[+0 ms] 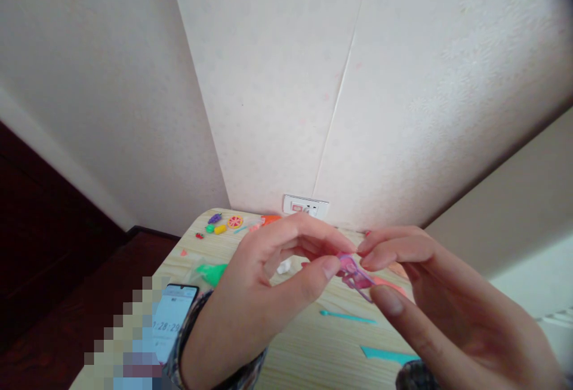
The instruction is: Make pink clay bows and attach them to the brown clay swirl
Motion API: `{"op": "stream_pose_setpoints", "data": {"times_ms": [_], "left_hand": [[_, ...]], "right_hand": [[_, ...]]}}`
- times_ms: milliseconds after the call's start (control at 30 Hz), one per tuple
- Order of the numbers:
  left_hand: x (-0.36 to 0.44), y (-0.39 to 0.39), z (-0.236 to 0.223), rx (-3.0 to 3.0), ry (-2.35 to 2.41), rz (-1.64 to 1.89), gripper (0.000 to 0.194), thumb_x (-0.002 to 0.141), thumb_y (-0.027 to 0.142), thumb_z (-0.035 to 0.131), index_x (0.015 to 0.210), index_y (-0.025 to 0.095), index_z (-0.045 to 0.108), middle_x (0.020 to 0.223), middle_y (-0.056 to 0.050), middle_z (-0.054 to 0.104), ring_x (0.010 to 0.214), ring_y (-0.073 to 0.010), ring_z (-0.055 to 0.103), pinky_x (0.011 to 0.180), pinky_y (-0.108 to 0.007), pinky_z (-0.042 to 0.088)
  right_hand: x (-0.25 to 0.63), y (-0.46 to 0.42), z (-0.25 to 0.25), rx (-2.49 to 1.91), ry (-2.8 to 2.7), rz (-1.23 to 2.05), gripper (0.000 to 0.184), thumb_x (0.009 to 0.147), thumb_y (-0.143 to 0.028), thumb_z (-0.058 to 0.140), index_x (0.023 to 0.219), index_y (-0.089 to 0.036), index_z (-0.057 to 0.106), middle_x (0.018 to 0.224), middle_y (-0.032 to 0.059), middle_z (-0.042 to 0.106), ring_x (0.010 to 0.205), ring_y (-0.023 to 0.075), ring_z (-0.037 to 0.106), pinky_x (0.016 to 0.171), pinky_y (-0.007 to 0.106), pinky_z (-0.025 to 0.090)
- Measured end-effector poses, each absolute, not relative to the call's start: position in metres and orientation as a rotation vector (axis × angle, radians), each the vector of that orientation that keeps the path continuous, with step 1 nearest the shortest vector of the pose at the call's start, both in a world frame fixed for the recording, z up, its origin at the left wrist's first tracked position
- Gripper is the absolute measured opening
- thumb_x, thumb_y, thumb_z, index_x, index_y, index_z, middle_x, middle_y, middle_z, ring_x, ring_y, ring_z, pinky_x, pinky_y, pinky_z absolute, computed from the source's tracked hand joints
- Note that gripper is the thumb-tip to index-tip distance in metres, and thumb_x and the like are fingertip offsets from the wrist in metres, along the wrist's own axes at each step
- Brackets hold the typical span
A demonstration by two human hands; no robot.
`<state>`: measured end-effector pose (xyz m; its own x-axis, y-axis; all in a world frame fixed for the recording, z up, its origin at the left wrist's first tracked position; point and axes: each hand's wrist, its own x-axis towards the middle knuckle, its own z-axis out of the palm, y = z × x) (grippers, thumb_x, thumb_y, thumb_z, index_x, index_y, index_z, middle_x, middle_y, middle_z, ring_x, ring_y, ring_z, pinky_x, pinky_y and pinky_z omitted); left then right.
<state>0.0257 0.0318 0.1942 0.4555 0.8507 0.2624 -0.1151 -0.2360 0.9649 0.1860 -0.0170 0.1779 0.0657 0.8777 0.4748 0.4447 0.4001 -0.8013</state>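
Note:
A small pink piece with thin purple strands (352, 269), which looks like soft modelling clay, is held up above the table. My left hand (268, 282) pinches its left side between thumb and curled fingers. On the right, my right hand (452, 300) has its fingertips at the upper edge and its thumb at the lower end of a purple strand. Below the hands, a teal stick tool (347, 317) and a flat teal tool (389, 355) lie on the wood-grain table (308, 357). Salmon-coloured material (389, 284) shows partly behind the right fingers.
Small coloured fruit shapes lie at the back left, including purple grapes (215, 218), a citrus slice (235, 221) and a yellow piece (220, 229). A green lump in clear plastic (212, 273) and a phone (172, 318) sit left. A wall socket (305, 205) is behind the table.

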Motion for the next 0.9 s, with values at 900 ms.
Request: {"op": "stream_pose_setpoints", "data": {"times_ms": [900], "left_hand": [[0.0246, 0.0314, 0.1936, 1.514, 0.606, 0.968, 0.012, 0.077, 0.011, 0.065, 0.081, 0.021, 0.07, 0.077, 0.002, 0.07, 0.066, -0.0095, 0.061, 0.062, -0.019, 0.048]], "right_hand": [[0.1879, -0.0172, 0.1713, -1.157, -1.542, 0.428, 0.007, 0.084, -0.028, 0.06, 0.077, -0.027, 0.062, 0.079, -0.0009, 0.065, 0.072, 0.0139, 0.062, 0.058, 0.022, 0.048]]}}
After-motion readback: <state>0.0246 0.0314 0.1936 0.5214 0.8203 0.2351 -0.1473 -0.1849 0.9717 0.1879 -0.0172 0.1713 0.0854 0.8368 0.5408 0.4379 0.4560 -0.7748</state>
